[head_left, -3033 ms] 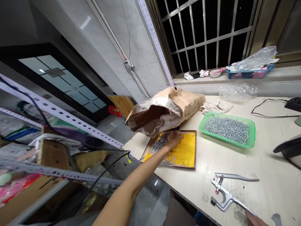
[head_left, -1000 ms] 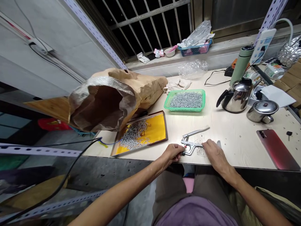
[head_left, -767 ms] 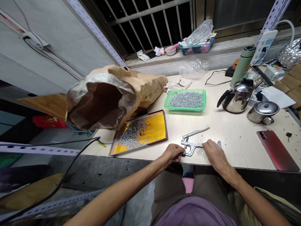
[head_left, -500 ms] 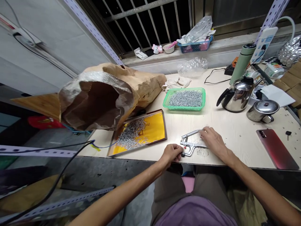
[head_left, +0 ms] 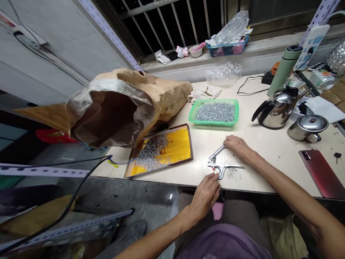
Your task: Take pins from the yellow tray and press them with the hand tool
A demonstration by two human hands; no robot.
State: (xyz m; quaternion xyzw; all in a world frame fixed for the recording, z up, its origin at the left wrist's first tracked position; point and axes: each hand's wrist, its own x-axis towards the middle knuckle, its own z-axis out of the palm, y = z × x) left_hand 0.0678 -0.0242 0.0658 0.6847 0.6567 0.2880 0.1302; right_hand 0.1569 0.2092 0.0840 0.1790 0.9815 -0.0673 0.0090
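Silver spring-loaded hand pliers point(head_left: 222, 167) lie near the table's front edge, their handles spread wide apart. They have a C-shaped jaw and a small red part beside the spring. My right hand point(head_left: 237, 146) pinches the end of the raised upper handle. At the front, my left hand point(head_left: 207, 192) has its fingers closed over the lower end of the jaw, hiding that tip. To the left, a shallow tray point(head_left: 192, 144) with a yellow bottom holds a heap of small metal pins point(head_left: 152, 153). More such pins fill a green plastic basket point(head_left: 212, 123) behind the pliers.
A large brown paper sack point(head_left: 172, 95) lies open at the left. On the right stand a steel kettle point(head_left: 277, 109), a lidded steel cup point(head_left: 307, 127) and a green flask point(head_left: 285, 70). A red phone point(head_left: 320, 172) and a key point(head_left: 337, 156) lie at the right.
The upper handle has swung up, with my right hand moving up and slightly left. My left hand has shifted right, towards me, and now covers the jaw's lower end.
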